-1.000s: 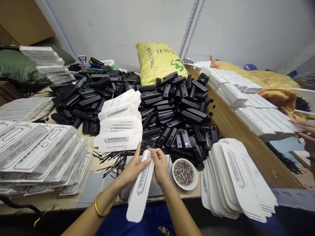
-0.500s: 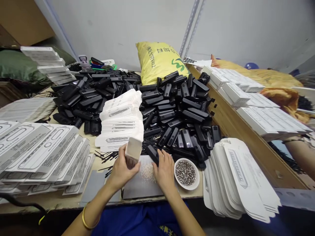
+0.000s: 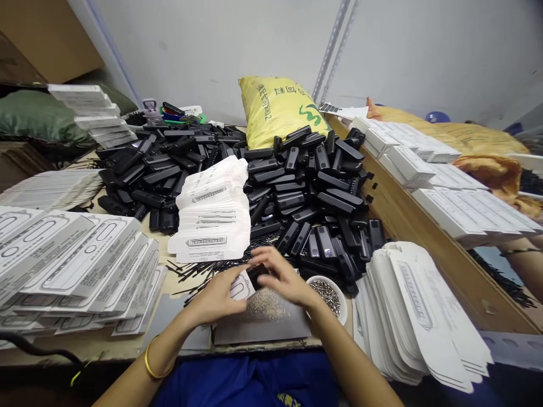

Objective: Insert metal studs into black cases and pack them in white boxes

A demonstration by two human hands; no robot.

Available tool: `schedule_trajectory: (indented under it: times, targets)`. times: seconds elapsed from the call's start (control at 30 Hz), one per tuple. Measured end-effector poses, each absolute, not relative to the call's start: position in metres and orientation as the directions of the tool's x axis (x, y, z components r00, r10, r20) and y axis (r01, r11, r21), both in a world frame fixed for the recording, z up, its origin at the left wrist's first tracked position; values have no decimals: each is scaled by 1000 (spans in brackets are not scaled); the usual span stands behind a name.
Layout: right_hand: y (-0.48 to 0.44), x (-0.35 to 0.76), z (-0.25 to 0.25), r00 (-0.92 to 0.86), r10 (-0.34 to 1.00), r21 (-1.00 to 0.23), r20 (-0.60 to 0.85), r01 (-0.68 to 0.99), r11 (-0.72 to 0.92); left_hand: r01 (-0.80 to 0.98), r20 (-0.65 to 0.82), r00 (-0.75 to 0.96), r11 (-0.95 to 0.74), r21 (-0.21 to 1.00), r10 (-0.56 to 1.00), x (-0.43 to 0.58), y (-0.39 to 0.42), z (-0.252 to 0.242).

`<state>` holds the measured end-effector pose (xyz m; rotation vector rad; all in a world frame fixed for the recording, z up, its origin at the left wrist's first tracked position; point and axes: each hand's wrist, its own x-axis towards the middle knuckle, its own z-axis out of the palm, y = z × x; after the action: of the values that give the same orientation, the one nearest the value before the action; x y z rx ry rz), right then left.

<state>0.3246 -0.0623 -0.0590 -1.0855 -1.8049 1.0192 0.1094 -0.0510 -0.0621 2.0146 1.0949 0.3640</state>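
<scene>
In the head view, the left hand (image 3: 218,294) lay low over the grey mat (image 3: 271,330) at the table's near edge, its fingers curled around a white box (image 3: 238,288) whose printed end showed between thumb and fingers. The right hand (image 3: 282,277) met it from the right, fingers bent around a black part (image 3: 255,275) pressed against the open end of the box; how firmly it pinched could not be told, since the fingers hid most of the part. A gold bangle (image 3: 151,362) circled the left wrist. Just right of the right hand stood a white bowl (image 3: 335,288) of small metal pieces. Behind the hands rose a stack of flat cartons (image 3: 212,217), with a heap of black parts (image 3: 314,181) around and beyond it. More flat cartons (image 3: 76,265) fanned out on the left, and another fan (image 3: 419,311) on the right. A yellow sack (image 3: 278,107) leaned against the wall.
</scene>
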Motion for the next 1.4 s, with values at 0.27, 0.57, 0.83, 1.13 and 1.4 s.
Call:
schedule_trajectory:
  times: [0.27, 0.57, 0.83, 1.13, 1.4]
  targets:
    - [-15, 315, -124, -39, 999, -752, -19, 659, 11, 499, 26, 223, -137, 856, 974, 115, -53, -74]
    - [-17, 343, -112, 85, 994, -829, 71, 559, 11, 535, 62, 194, -158, 830, 979, 151, -52, -80]
    - [-50, 325, -55, 335, 920, -971, 203, -53, 234, 474, 64, 260, -185, 861, 964, 162, -56, -78]
    - [-59, 302, -76, 317, 941, -993, 119, 32, 115, 387, 124, 296, -238, 891, 947, 166, -67, -82]
    - [-81, 261, -87, 370, 845, -899, 385, 358, 253, 177, 65, 363, -137, 975, 929, 167, -71, -92]
